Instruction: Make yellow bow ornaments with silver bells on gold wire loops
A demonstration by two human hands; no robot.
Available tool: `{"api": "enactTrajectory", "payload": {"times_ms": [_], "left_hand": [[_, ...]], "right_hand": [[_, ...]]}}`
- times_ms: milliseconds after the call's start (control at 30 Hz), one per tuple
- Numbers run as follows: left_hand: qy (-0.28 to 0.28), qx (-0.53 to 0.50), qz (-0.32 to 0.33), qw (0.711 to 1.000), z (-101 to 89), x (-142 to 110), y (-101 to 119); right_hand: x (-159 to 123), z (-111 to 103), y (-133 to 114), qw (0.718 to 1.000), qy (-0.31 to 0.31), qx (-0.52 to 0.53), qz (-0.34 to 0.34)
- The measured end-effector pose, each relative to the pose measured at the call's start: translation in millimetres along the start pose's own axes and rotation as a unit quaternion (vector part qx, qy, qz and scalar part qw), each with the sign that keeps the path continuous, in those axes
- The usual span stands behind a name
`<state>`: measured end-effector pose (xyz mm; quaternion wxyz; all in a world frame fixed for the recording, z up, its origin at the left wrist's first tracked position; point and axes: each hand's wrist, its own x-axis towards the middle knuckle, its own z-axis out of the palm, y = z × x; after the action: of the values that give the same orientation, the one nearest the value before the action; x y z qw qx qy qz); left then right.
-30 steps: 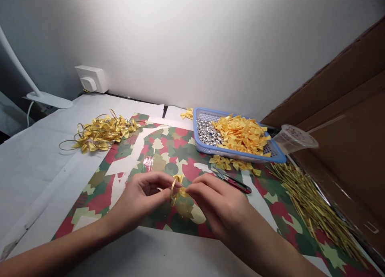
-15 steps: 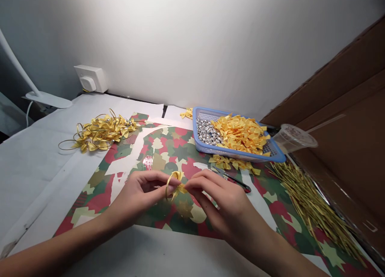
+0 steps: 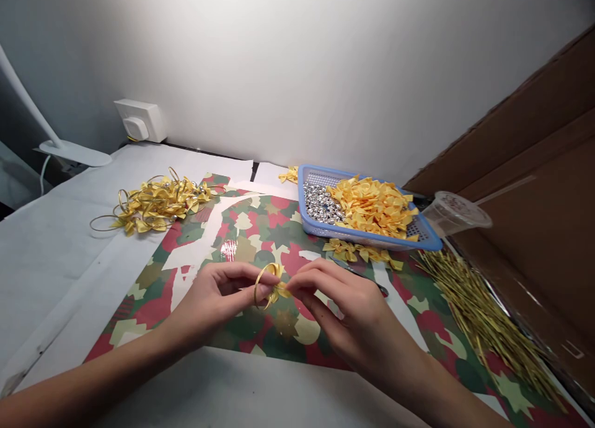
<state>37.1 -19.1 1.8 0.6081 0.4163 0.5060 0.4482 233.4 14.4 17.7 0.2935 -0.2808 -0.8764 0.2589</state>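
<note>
Thumb and fingers of my left hand [image 3: 223,294] pinch a gold wire ring [image 3: 257,286] with a yellow ribbon bow [image 3: 277,273] on its right side. My right hand [image 3: 346,301] has its thumb and forefinger pinched at the bow's right edge. Both hands meet above a camouflage-patterned sheet [image 3: 260,229]. Partly hidden behind my right hand, a dark-handled cutting tool [image 3: 382,288] lies on the sheet; its kind is unclear. My fingertips cover part of the bow.
At the left lies a pile of gold rings with yellow bows [image 3: 158,205]. A blue basket [image 3: 372,237] holds yellow bows and silver bells or beads. Loose bows [image 3: 344,250] lie before it. To the right are a clear plastic cup [image 3: 458,211] and gold stems [image 3: 483,316].
Both hands keep their pinch on the ring and bow. My right hand has shifted slightly up, covering more of the dark-handled tool.
</note>
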Motion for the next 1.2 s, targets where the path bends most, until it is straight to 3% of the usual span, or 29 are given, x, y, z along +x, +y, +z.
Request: {"api": "enactTrajectory", "payload": {"times_ms": [533, 1200], "left_hand": [[0.014, 0.002, -0.011, 1.0, 1.8, -2.0, 2.4], [0.012, 0.005, 0.022, 1.0, 0.9, -2.6, -0.3]], "right_hand": [[0.7, 1.5, -4.4, 1.0, 0.02, -0.012, 0.001], [-2.1, 6.2, -5.1, 0.997, 0.035, -0.068, -0.009]]}}
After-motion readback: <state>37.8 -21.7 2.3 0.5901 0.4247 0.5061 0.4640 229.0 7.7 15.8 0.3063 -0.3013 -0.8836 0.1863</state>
